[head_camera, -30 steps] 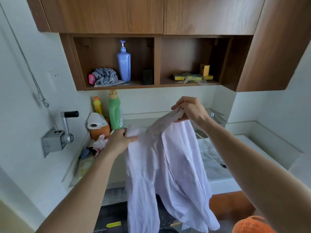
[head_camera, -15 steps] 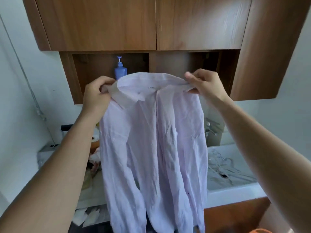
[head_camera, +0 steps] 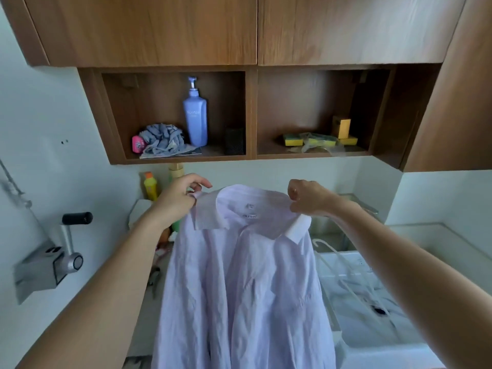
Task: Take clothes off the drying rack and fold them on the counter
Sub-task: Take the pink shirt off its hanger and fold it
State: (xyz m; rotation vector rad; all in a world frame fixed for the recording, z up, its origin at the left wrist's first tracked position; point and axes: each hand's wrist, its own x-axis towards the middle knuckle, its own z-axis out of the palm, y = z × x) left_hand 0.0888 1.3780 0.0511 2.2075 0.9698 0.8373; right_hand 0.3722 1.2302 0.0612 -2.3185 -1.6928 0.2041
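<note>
A pale lilac collared shirt (head_camera: pixel 239 283) hangs in front of me, collar up and facing me, its body falling past the bottom of the view. My left hand (head_camera: pixel 178 201) pinches the shirt's left shoulder beside the collar. My right hand (head_camera: pixel 308 197) pinches the right side of the collar. The shirt is spread between both hands above the light counter (head_camera: pixel 145 315). No drying rack is in view.
A white sink (head_camera: pixel 386 310) with white hangers (head_camera: pixel 343 275) in it lies to the right. Bottles (head_camera: pixel 150 185) stand by the wall behind the shirt. Above is a wooden cabinet with open shelves holding a blue pump bottle (head_camera: pixel 195 118), a rag and sponges. A metal crank (head_camera: pixel 66 251) juts from the left wall.
Both hands have lowered the shirt from in front of the cabinet to above the counter. It is still held spread by the shoulders, and the collar now faces me.
</note>
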